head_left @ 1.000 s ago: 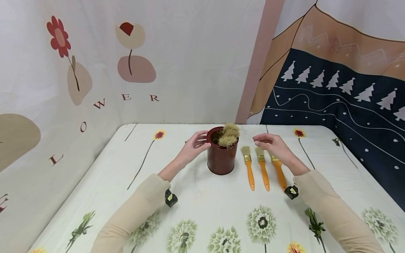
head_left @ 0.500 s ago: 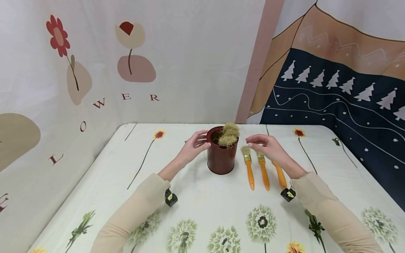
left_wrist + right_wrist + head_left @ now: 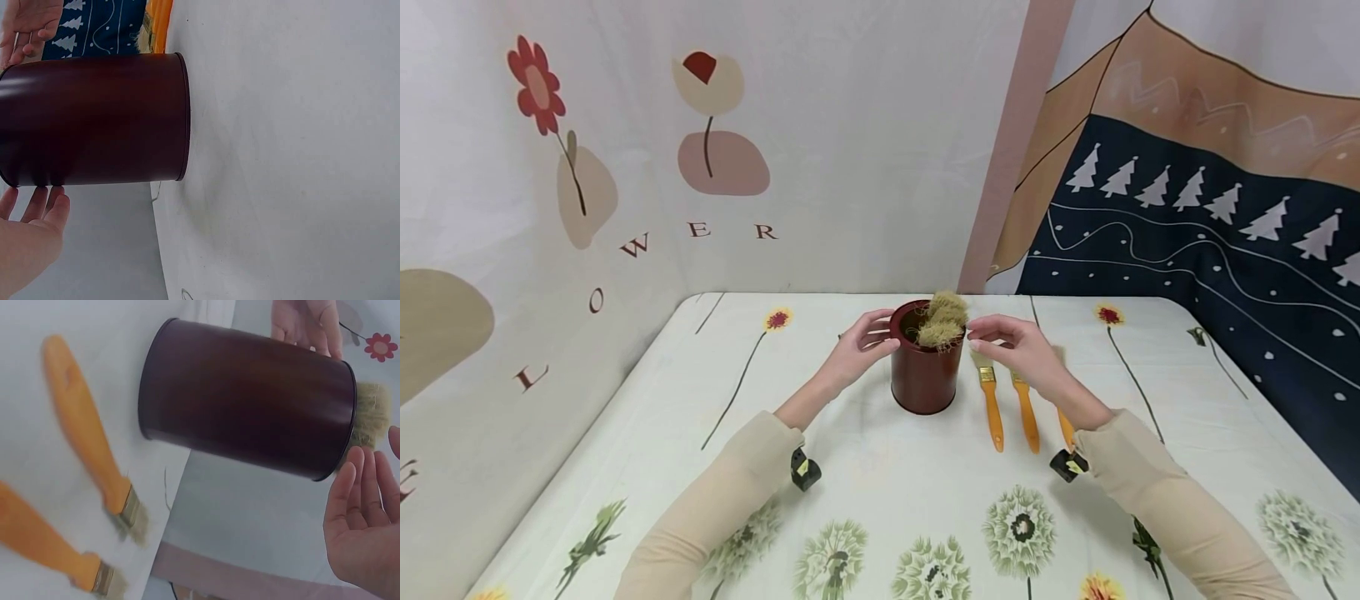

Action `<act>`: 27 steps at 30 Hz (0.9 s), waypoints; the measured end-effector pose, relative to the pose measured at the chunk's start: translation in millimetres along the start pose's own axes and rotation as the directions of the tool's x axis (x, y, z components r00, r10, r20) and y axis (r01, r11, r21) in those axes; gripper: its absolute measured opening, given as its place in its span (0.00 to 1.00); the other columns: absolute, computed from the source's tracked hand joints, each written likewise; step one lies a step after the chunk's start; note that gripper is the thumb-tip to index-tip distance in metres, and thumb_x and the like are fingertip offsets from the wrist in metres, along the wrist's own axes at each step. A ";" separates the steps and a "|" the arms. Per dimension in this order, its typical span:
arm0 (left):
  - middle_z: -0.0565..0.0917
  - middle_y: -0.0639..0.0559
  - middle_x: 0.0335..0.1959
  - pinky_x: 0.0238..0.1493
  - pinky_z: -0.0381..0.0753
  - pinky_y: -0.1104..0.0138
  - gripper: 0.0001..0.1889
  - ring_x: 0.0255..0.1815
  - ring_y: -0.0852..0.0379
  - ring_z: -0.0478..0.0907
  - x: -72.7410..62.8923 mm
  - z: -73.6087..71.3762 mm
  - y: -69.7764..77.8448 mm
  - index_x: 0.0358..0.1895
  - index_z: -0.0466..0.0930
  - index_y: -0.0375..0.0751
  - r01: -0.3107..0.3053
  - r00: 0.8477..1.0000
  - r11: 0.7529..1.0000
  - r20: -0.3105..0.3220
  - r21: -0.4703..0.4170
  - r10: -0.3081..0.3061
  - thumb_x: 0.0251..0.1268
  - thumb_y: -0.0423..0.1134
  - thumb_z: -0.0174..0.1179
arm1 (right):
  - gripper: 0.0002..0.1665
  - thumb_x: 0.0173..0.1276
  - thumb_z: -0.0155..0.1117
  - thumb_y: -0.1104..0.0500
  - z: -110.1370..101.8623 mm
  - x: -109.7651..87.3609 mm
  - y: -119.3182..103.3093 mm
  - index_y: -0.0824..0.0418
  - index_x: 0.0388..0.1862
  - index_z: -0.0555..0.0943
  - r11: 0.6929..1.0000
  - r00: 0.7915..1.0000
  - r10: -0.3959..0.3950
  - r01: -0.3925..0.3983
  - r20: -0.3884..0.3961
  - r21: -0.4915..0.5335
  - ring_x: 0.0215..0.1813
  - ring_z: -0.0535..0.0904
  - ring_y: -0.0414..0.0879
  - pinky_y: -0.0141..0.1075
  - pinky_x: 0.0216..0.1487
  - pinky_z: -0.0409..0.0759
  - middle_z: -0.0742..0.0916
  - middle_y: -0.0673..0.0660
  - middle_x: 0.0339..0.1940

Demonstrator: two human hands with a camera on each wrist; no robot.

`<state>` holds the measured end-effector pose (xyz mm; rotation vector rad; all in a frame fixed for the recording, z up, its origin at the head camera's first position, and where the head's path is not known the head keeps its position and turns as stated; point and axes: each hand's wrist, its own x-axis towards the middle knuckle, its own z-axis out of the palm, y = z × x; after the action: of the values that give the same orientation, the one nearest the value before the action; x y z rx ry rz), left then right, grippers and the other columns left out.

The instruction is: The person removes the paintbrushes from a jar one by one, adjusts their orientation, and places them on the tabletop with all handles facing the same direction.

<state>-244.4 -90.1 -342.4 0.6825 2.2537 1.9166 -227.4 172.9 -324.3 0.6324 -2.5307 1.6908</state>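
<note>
A dark red cylindrical pot (image 3: 925,379) stands upright on the table. Shaggy tan-green fibre clumps (image 3: 945,321) poke out of its open top; what lies below them inside is hidden. Against the pot's left side near the rim rest the fingertips of my left hand (image 3: 859,348), spread and not wrapped round it. On the other side, my right hand (image 3: 1013,352) hovers by the rim and fibres (image 3: 373,409), fingers loosely bent and nothing held. Whether its fingertips touch the rim, I cannot tell.
Three flat paintbrushes with orange handles lie right of the pot: one nearest it (image 3: 991,410), a middle one (image 3: 1026,415), and a third (image 3: 1065,429) partly under my right forearm. A flower-print cloth (image 3: 850,517) covers the table; patterned curtains (image 3: 865,150) hang behind.
My right hand has moved left, from above the brushes to the pot's right rim. The left hand, pot and brushes have stayed put.
</note>
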 end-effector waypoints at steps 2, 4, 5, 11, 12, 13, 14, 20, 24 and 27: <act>0.66 0.40 0.58 0.54 0.67 0.60 0.27 0.58 0.46 0.63 0.0 -0.1 0.1 0.62 0.58 0.36 0.000 1.000 1.000 0.001 0.000 0.000 0.61 0.35 0.55 | 0.18 0.61 0.59 0.59 3.2 0.9 -1.5 0.65 0.49 0.75 1.000 1.000 -0.017 0.017 -0.014 0.013 0.40 0.75 0.47 0.32 0.39 0.75 0.80 0.61 0.42; 0.66 0.40 0.58 0.54 0.67 0.61 0.27 0.58 0.46 0.63 0.0 -0.2 0.0 0.63 0.58 0.36 0.000 1.000 1.000 0.001 0.000 0.000 0.61 0.35 0.55 | 0.18 0.61 0.59 0.61 6.1 2.5 -1.4 0.66 0.50 0.75 0.999 0.999 -0.035 0.035 -0.022 0.029 0.39 0.75 0.46 0.33 0.38 0.75 0.80 0.61 0.40; 0.66 0.40 0.58 0.54 0.67 0.61 0.27 0.58 0.47 0.63 0.0 -0.3 -0.1 0.63 0.58 0.36 0.000 1.000 1.000 0.001 0.001 0.000 0.61 0.35 0.55 | 0.18 0.61 0.60 0.61 7.6 3.3 -1.3 0.66 0.50 0.75 0.999 0.999 -0.039 0.040 -0.025 0.036 0.39 0.75 0.47 0.34 0.38 0.75 0.80 0.60 0.39; 0.66 0.40 0.58 0.54 0.67 0.61 0.27 0.58 0.47 0.63 -0.4 -0.1 -0.1 0.63 0.58 0.36 -0.006 1.000 1.000 0.005 -0.003 0.006 0.61 0.35 0.54 | 0.18 0.60 0.60 0.61 15.9 6.4 -1.3 0.67 0.48 0.76 0.996 0.998 -0.050 0.053 -0.042 0.067 0.35 0.74 0.46 0.33 0.35 0.75 0.80 0.58 0.34; 0.66 0.40 0.58 0.54 0.67 0.61 0.27 0.58 0.46 0.63 -0.5 -0.1 -0.2 0.63 0.58 0.36 -0.006 1.000 1.000 0.004 -0.003 0.006 0.61 0.35 0.54 | 0.17 0.60 0.61 0.60 17.1 6.7 -1.1 0.67 0.48 0.76 0.996 0.997 -0.053 0.056 -0.048 0.068 0.35 0.74 0.47 0.32 0.34 0.74 0.79 0.58 0.33; 0.66 0.40 0.58 0.54 0.67 0.61 0.27 0.58 0.46 0.63 -0.6 0.0 -0.1 0.63 0.58 0.36 -0.006 1.000 1.000 0.004 -0.002 0.006 0.61 0.35 0.54 | 0.17 0.60 0.61 0.60 18.1 7.1 -0.8 0.67 0.47 0.76 0.996 0.997 -0.056 0.060 -0.054 0.067 0.34 0.74 0.47 0.32 0.33 0.74 0.79 0.58 0.33; 0.65 0.40 0.58 0.54 0.67 0.61 0.27 0.58 0.46 0.63 -0.7 0.0 0.0 0.63 0.58 0.36 -0.004 1.000 1.000 0.003 -0.002 0.004 0.61 0.35 0.54 | 0.17 0.60 0.61 0.60 19.1 7.7 0.0 0.67 0.47 0.76 0.996 0.996 -0.059 0.063 -0.060 0.065 0.34 0.74 0.47 0.31 0.33 0.74 0.79 0.58 0.32; 0.65 0.39 0.58 0.54 0.67 0.60 0.27 0.58 0.46 0.63 -1.0 0.4 0.7 0.63 0.57 0.35 0.002 1.000 1.000 0.005 -0.001 -0.002 0.62 0.35 0.54 | 0.16 0.60 0.61 0.59 23.8 10.5 2.7 0.66 0.45 0.77 0.997 0.996 -0.032 0.038 -0.081 0.065 0.33 0.73 0.46 0.35 0.31 0.73 0.79 0.57 0.31; 0.65 0.40 0.58 0.54 0.67 0.60 0.27 0.58 0.46 0.63 -0.5 0.3 0.5 0.63 0.57 0.36 0.003 1.000 1.000 0.005 0.001 -0.003 0.61 0.35 0.54 | 0.14 0.61 0.60 0.59 25.2 11.3 1.4 0.66 0.42 0.78 0.998 0.995 0.008 -0.002 -0.096 0.063 0.32 0.73 0.46 0.36 0.31 0.73 0.79 0.56 0.31; 0.65 0.40 0.59 0.54 0.67 0.60 0.27 0.58 0.46 0.62 -0.1 0.1 0.1 0.63 0.57 0.36 0.005 1.000 1.000 0.004 0.007 -0.005 0.61 0.35 0.54 | 0.12 0.61 0.59 0.61 25.7 10.5 -2.7 0.67 0.40 0.79 0.998 0.993 0.017 -0.010 -0.113 0.063 0.31 0.73 0.47 0.37 0.31 0.73 0.79 0.57 0.32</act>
<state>-244.2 -90.1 -342.3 0.6804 2.2590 1.9048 -231.1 145.8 -329.9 0.5074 -2.4193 1.7627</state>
